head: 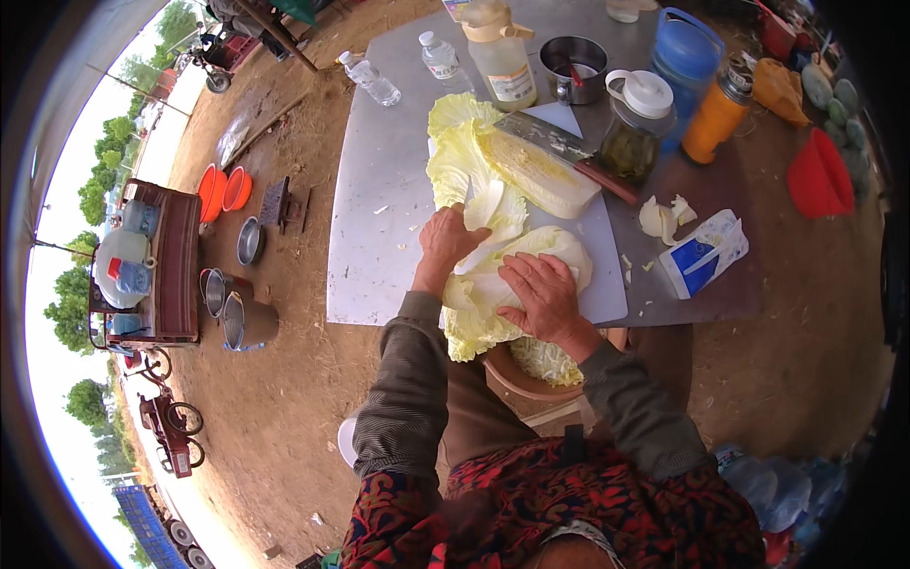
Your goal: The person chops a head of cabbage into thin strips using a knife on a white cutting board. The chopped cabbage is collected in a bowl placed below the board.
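Note:
My left hand (448,244) grips the pale leaf of a napa cabbage (466,171) at the left of a white cutting board (608,284). My right hand (544,293) rests with spread fingers on another piece of napa cabbage (554,245), near the board's front edge. Beyond the hands lies a halved napa cabbage (537,171), its cut side up. A cleaver (547,136) with a wooden handle leans across that half. Under the table edge, a brown basin (508,377) holds shredded cabbage (544,359).
Along the table's (362,249) back stand water bottles (441,60), a jug (501,60), a metal pot (579,64), a lidded jar (636,128), a blue container (686,53) and an orange flask (718,110). Cabbage scraps (661,219) and a blue-white packet (704,254) lie at the right.

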